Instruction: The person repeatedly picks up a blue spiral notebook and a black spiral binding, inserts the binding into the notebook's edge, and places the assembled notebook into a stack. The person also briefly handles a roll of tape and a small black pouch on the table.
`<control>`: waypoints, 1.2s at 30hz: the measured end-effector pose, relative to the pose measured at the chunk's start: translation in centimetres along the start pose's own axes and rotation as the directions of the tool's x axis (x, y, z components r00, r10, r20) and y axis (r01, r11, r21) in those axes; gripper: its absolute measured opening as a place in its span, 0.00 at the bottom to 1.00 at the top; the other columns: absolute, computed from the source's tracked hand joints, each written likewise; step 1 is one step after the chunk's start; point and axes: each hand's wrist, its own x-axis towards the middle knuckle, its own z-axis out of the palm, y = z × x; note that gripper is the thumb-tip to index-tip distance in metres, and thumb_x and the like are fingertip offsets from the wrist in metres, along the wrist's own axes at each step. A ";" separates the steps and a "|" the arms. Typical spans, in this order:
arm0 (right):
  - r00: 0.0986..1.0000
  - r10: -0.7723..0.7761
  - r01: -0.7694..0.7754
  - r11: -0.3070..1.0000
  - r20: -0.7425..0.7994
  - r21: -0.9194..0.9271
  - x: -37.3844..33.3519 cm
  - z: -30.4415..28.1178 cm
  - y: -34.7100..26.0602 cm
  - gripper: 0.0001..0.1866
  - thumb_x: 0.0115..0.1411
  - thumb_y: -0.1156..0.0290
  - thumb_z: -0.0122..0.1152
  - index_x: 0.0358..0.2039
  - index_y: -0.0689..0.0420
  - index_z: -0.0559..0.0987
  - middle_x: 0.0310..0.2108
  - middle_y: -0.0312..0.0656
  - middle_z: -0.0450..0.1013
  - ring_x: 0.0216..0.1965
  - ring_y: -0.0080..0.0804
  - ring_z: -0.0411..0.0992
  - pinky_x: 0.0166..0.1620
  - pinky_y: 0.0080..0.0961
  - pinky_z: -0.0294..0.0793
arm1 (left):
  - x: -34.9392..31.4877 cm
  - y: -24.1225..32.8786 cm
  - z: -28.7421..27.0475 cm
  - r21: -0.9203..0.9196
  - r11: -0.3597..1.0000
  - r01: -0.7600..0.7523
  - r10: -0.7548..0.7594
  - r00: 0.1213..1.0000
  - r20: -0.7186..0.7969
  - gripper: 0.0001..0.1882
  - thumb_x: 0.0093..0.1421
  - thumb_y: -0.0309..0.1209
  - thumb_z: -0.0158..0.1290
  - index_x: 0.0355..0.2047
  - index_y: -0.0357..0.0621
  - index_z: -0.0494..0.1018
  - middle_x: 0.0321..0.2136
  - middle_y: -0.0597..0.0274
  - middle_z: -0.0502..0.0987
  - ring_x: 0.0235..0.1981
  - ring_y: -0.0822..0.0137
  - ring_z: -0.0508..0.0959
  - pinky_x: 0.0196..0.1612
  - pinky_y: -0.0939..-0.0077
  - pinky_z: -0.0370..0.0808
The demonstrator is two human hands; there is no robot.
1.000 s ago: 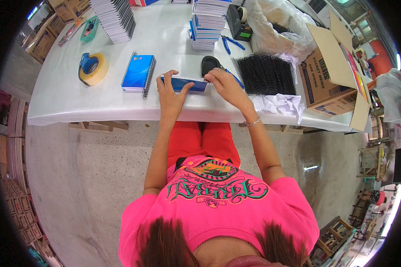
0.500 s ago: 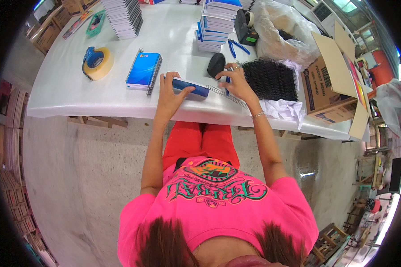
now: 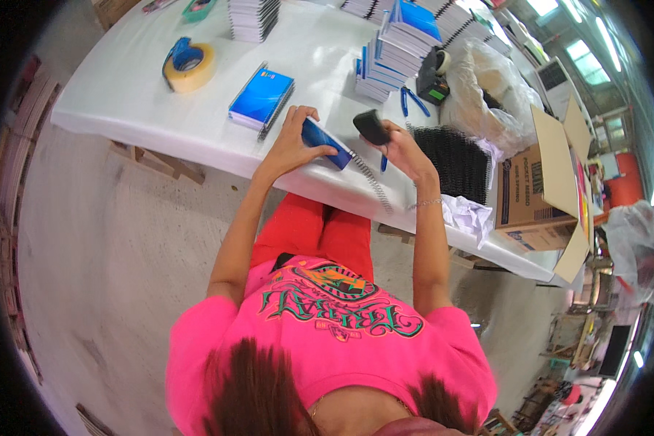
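My left hand [image 3: 292,147] is closed on a small blue notebook [image 3: 327,145] near the table's front edge, thumb on one side and fingers on the other. A wire coil [image 3: 370,180] sticks out from the notebook's right end, its tail reaching the table edge. My right hand [image 3: 405,151] grips a black rounded block [image 3: 371,127], raised beside the notebook; its exact kind I cannot make out. Under that hand shows a blue tool [image 3: 384,163], mostly hidden. Left of my left hand lies a finished-looking spiral notebook [image 3: 263,94] with a blue cover.
Many black wire coils [image 3: 454,163] lie right of my right hand, beside crumpled paper [image 3: 465,216] and an open carton [image 3: 530,192]. Farther back are blue-handled pliers [image 3: 416,102], a notebook stack [image 3: 392,58], a tape dispenser [image 3: 434,76] and a plastic bag [image 3: 479,80]. A tape roll [image 3: 189,65] stands left.
My right hand has picked up the black block from the table and let go of the blue tool. The view has turned, and the notebook in my left hand is now more slanted.
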 end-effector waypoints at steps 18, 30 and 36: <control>0.955 0.061 -0.251 0.688 -0.291 -0.681 -1.7 3.6 -2.6 0.24 0.53 0.54 0.69 0.44 0.59 0.82 0.43 0.43 0.76 0.45 0.26 0.69 0.51 0.24 0.66 | 0.4 0.0 -0.5 -0.076 0.993 0.085 -0.079 0.993 0.082 0.40 0.39 0.44 0.73 0.49 0.47 0.63 0.45 0.56 0.65 0.50 0.55 0.69 0.53 0.64 0.68; 0.994 0.054 -0.078 0.957 -0.094 -0.280 -2.0 4.6 -2.7 0.21 0.58 0.59 0.63 0.47 0.59 0.80 0.47 0.38 0.75 0.48 0.23 0.68 0.48 0.20 0.66 | -0.2 0.2 -0.1 -0.138 0.984 0.111 -0.100 0.992 0.082 0.64 0.36 0.45 0.76 0.67 0.52 0.45 0.48 0.48 0.63 0.51 0.55 0.68 0.57 0.66 0.65; 0.999 0.032 -0.048 0.873 -0.041 -0.485 -2.6 5.7 -3.5 0.22 0.57 0.59 0.66 0.47 0.60 0.80 0.48 0.43 0.75 0.51 0.28 0.69 0.57 0.25 0.64 | -0.8 0.4 -0.2 -0.233 0.950 0.208 -0.179 0.974 0.141 0.64 0.36 0.44 0.76 0.67 0.54 0.45 0.46 0.51 0.63 0.47 0.59 0.70 0.54 0.68 0.67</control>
